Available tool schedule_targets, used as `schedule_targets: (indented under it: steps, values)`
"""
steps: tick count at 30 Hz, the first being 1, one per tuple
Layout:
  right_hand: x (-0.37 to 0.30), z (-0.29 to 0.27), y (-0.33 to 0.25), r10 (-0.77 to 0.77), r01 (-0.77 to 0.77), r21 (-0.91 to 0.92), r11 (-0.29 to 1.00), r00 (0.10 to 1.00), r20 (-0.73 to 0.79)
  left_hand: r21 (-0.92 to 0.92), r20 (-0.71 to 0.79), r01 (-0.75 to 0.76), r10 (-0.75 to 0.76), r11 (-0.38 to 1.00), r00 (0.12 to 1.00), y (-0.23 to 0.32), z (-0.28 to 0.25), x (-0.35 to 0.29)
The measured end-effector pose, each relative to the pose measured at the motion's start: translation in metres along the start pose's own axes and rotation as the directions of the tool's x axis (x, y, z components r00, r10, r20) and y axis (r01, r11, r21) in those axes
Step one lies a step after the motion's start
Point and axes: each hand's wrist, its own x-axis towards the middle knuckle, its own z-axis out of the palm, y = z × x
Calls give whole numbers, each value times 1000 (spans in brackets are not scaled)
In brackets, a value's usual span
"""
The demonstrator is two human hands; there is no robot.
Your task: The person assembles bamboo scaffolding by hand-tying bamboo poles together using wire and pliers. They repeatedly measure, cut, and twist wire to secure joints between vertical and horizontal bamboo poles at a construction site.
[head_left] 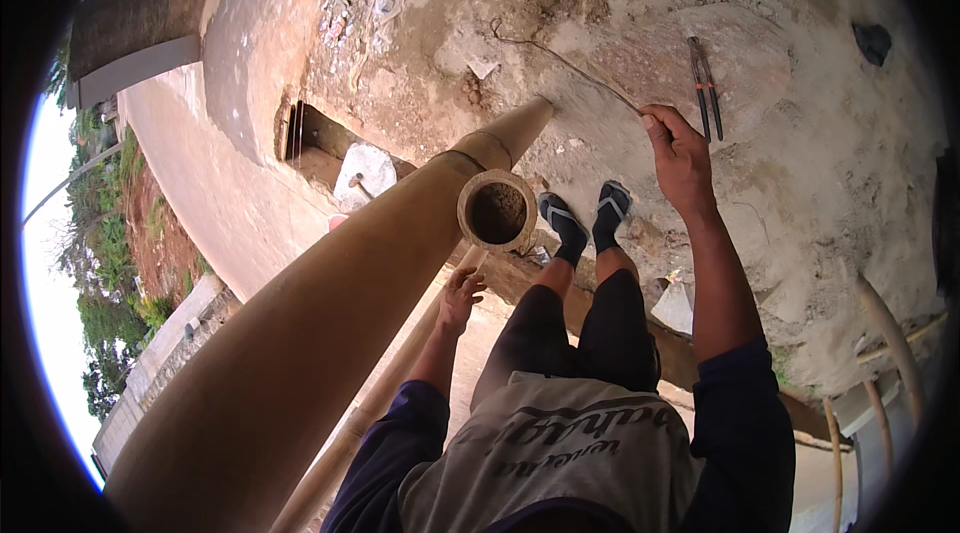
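My right hand [682,158] is raised over the sandy ground, thumb and fingers pinched on one end of a long thin wire [570,65]. The wire bends away to the far left and ends in a small hook. A thick bamboo pole [330,323] slants across the view from lower left to the ground. Against it is the round, hollow cut end of another bamboo [466,218], dark inside. My left hand [462,298] is just below that cut end, beside a thinner pole [350,433]. Its fingers are apart and slightly bent, holding nothing visible.
Pincers [705,88] with black and orange handles lie on the ground beyond my right hand. Left of my sandalled feet, a rectangular pit [325,138] opens beside a pale slab [366,176]. Several poles [890,333] stand at right. A concrete wall edge [140,68] is at far left.
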Motion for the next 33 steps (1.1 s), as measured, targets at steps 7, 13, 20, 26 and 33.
schedule_targets:
  steps: [7,13,20,26,33]
  values:
    - [-52,-88,7,169,-62,-508,859,972,166,-57,70,-69,73,996,995,27,-10,-28]
    - [-140,-112,-6,332,-314,-164,935,616,714,-126,398,245,-177,961,900,25,13,-69]
    - [-203,35,-19,53,-362,244,900,646,762,-707,173,-130,348,695,922,130,-5,-82]
    - [-198,130,-52,-265,64,413,908,852,451,238,168,-678,658,695,734,282,-36,-73]
    - [-169,126,-52,-164,37,303,952,901,403,261,455,-607,459,750,763,369,24,-9]
